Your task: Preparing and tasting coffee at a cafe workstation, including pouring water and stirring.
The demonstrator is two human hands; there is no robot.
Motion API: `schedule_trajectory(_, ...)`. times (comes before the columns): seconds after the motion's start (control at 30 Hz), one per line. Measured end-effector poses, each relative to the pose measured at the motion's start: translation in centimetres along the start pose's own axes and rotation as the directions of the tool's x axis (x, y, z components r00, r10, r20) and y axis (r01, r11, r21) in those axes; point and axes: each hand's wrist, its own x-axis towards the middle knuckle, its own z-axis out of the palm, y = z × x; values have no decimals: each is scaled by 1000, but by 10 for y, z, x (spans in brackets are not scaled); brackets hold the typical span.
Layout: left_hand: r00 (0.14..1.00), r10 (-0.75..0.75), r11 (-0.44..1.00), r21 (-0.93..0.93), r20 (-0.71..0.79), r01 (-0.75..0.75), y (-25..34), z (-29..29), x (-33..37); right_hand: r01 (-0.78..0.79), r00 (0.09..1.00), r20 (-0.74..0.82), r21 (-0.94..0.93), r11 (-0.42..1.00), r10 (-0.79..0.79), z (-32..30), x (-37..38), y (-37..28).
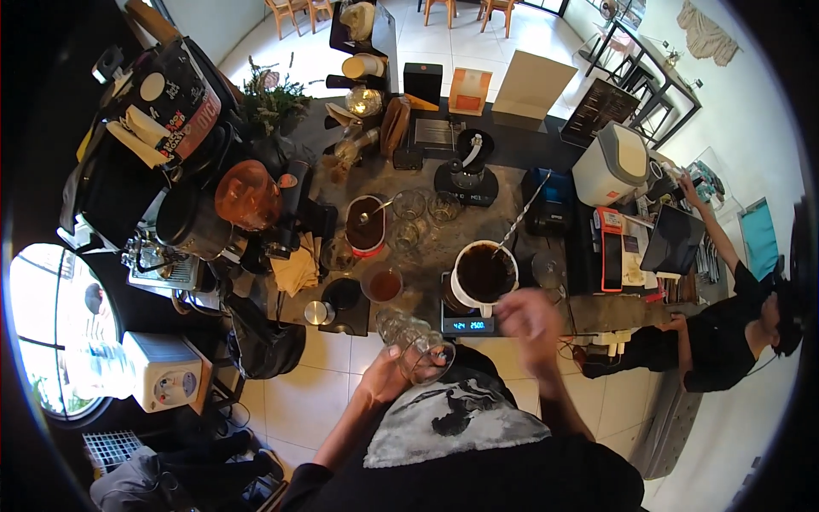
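Observation:
My left hand [386, 377] is closed around a clear, ribbed glass vessel [411, 343], held tilted at the counter's near edge. My right hand [531, 328] is lifted beside the near right side of a white coffee dripper [465, 288]; its fingers look bent but are smeared by motion. Dark, wet coffee [486, 266] fills the dripper, and a twisted bar spoon [522, 212] leans up out of it. Under the dripper is a digital scale [456, 323] with a lit display. Left of it stands a cup of reddish-brown liquid [384, 285].
Several clear glasses [409, 203] stand mid-counter, beside a tub of ground coffee [367, 235] with a spoon. A metal cup [319, 313] sits at the near edge. Grinders [247, 196] crowd the left. At the right, another person [734, 320] reaches over the counter.

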Motion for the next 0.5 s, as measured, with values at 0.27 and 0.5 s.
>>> schedule_trajectory(0.27, 977, 212, 971, 118, -36, -206, 29, 56, 25, 119, 982, 167, -223, 968, -82, 68, -15, -27)
schedule_trajectory(0.5, 982, 190, 961, 204, -1, -186, 38, 43, 33, 106, 994, 15, -50, 993, -106, 72, -20, -11)
